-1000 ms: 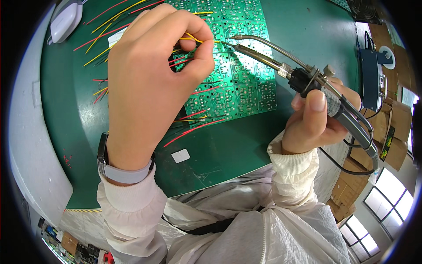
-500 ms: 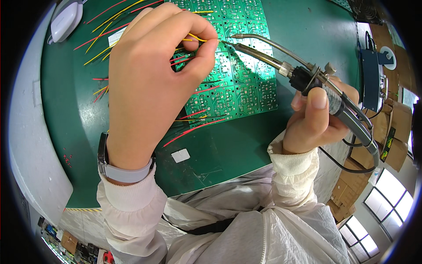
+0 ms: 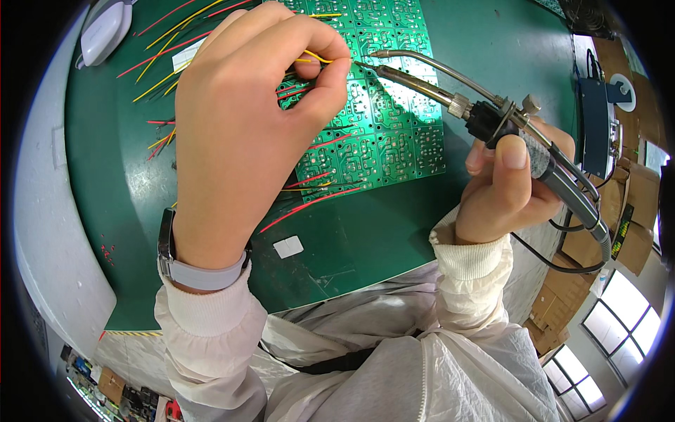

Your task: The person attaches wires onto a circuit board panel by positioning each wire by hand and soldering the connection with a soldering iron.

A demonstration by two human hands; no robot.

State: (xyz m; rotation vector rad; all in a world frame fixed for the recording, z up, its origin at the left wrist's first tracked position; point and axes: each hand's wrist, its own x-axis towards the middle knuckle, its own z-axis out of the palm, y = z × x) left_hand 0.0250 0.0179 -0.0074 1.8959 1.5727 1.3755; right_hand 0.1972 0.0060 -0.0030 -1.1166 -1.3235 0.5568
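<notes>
My left hand [image 3: 246, 119] pinches a yellow wire [image 3: 317, 55] between thumb and forefinger, just above a panel of green circuit boards [image 3: 394, 151]. My right hand [image 3: 513, 176] is closed round the handle of a soldering iron [image 3: 425, 88], which has a thin curved metal feed tube [image 3: 439, 65] fixed alongside it. The iron's tip points left and sits right by my left fingertips; whether it touches the wire or a pad is too small to tell. Red, yellow and black wires stick out from the panel's left side, partly hidden under my left hand.
A white rounded case [image 3: 105, 32] lies at the far left of the green mat [image 3: 485, 77]. Small white labels, one being this white label [image 3: 288, 247], lie on it. Red scraps [image 3: 107, 254] are scattered at left. A dark blue box-shaped unit [image 3: 596, 126] stands at right, near cardboard boxes [image 3: 552, 302].
Both hands stay almost in place. The soldering iron and my right hand have shifted very slightly; the yellow wire is still in my left fingers.
</notes>
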